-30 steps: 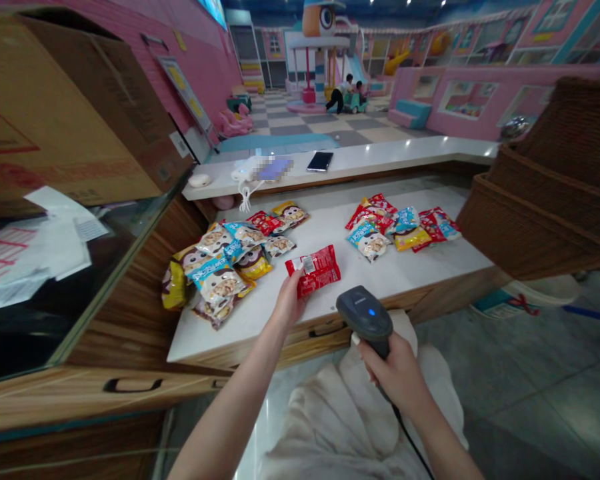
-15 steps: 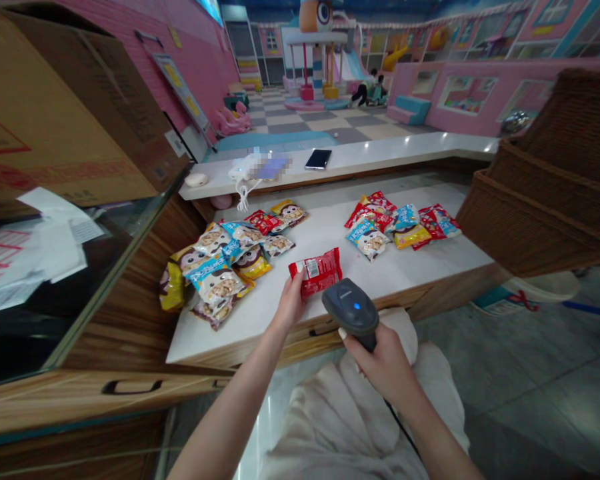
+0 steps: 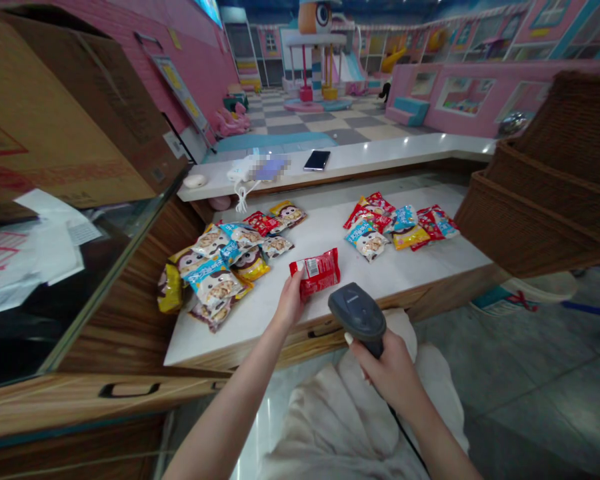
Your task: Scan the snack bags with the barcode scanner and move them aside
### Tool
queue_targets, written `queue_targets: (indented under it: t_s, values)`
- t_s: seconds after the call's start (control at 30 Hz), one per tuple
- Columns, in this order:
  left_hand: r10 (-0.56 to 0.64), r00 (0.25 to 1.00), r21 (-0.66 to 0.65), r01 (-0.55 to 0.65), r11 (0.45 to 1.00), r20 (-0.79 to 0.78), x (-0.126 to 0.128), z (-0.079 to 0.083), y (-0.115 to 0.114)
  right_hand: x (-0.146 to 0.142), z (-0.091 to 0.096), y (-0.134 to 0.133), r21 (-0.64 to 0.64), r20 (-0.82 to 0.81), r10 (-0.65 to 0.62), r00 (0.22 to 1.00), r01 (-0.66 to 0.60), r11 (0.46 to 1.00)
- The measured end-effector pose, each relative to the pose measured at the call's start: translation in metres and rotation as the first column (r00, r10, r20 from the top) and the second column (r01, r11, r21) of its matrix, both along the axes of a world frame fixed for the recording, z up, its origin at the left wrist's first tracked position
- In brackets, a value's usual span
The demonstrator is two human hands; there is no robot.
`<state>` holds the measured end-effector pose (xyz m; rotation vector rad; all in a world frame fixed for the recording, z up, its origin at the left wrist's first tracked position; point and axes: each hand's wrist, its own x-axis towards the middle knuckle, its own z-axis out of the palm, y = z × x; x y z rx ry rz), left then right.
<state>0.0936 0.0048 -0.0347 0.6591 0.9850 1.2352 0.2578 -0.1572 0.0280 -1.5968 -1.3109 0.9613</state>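
My left hand (image 3: 290, 301) pinches the near edge of a red snack packet (image 3: 316, 272) that lies just above the white counter (image 3: 405, 270), its white barcode label facing up. My right hand (image 3: 387, 370) is wrapped round the handle of a dark grey barcode scanner (image 3: 357, 311), whose head points at the packet from just below and to the right. A black cable runs down from the scanner along my forearm. A heap of mixed snack packets (image 3: 220, 263) lies to the left of the red one, and a smaller heap (image 3: 397, 225) to its right.
A brown wicker basket (image 3: 545, 180) stands at the counter's right end. A cardboard box (image 3: 65, 113) and papers (image 3: 35, 247) sit on the glass case at left. On the raised ledge behind are a phone (image 3: 317, 159) and a white device (image 3: 240, 173). White cloth covers my lap (image 3: 345, 420).
The scanner's blue light, lit in both earlier frames, is now off. The scanner moved left toward the packet, then dropped back slightly. The red packet stays in my left hand.
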Motion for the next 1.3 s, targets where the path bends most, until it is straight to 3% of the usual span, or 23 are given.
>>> queue_targets:
  t_s: [0.07, 0.17, 0.27, 0.37, 0.5, 0.57, 0.63, 0.77, 0.87, 0.93, 1.03, 1.13, 1.2, 1.3]
  values:
    - [-0.012, 0.999, 0.037, 0.013, 0.999, -0.038, 0.004, 0.002, 0.006, 0.005, -0.002, -0.003, -0.011, -0.005, -0.018, 1.000, 0.018, 1.000]
    - [0.040, 0.983, 0.248, 0.006, 0.969, -0.180, 0.022, 0.010, 0.021, 0.013, -0.003, -0.007, -0.015, -0.016, -0.043, 0.999, 0.042, 0.999]
    - [0.161, 0.901, 0.453, 0.043, 0.891, -0.403, 0.056, 0.019, 0.043, 0.018, -0.005, -0.009, -0.003, -0.031, -0.085, 0.996, 0.085, 0.996]
    - [0.220, 0.806, 0.578, 0.177, 0.796, -0.550, 0.099, 0.021, 0.068, 0.022, -0.008, -0.009, -0.002, -0.029, -0.114, 0.993, 0.114, 0.993]
    - [0.171, 0.627, 0.534, 0.452, 0.715, -0.760, 0.145, 0.010, 0.092, 0.027, -0.012, -0.010, -0.022, -0.026, -0.107, 0.994, 0.106, 0.994]
    - [0.136, 0.542, 0.465, 0.534, 0.706, -0.829, 0.156, 0.005, 0.098, 0.029, -0.013, -0.011, -0.018, -0.026, -0.115, 0.993, 0.114, 0.993]
    - [0.135, 0.504, 0.444, 0.565, 0.696, -0.853, 0.155, 0.005, 0.097, 0.031, -0.012, -0.012, -0.021, -0.034, -0.125, 0.992, 0.124, 0.992]
    - [0.189, 0.523, 0.502, 0.557, 0.662, -0.831, 0.125, 0.014, 0.078, 0.030, -0.011, -0.013, -0.045, -0.041, -0.114, 0.993, 0.112, 0.993]
    - [0.272, 0.531, 0.560, 0.513, 0.651, -0.803, 0.081, 0.022, 0.054, 0.027, -0.011, -0.012, -0.035, -0.026, -0.093, 0.995, 0.092, 0.995]
    - [0.357, 0.488, 0.586, 0.475, 0.657, -0.796, 0.045, 0.028, 0.043, 0.025, -0.011, -0.011, -0.024, -0.024, -0.074, 0.997, 0.073, 0.997]
    - [0.500, 0.308, 0.587, 0.445, 0.676, -0.809, -0.014, 0.040, 0.040, 0.020, -0.011, -0.009, -0.012, -0.031, -0.036, 0.999, 0.036, 0.999]
    - [0.580, 0.031, 0.543, 0.395, 0.741, -0.814, -0.067, 0.057, 0.052, 0.016, -0.009, -0.007, 0.002, -0.019, -0.014, 1.000, 0.014, 1.000]
    - [0.561, -0.127, 0.491, 0.352, 0.797, -0.818, -0.093, 0.066, 0.064, 0.014, -0.009, -0.006, 0.001, -0.014, -0.012, 1.000, 0.012, 1.000]
    - [0.485, -0.249, 0.390, 0.347, 0.853, -0.839, -0.116, 0.070, 0.081, 0.013, -0.009, -0.004, -0.007, -0.021, -0.022, 1.000, 0.022, 1.000]
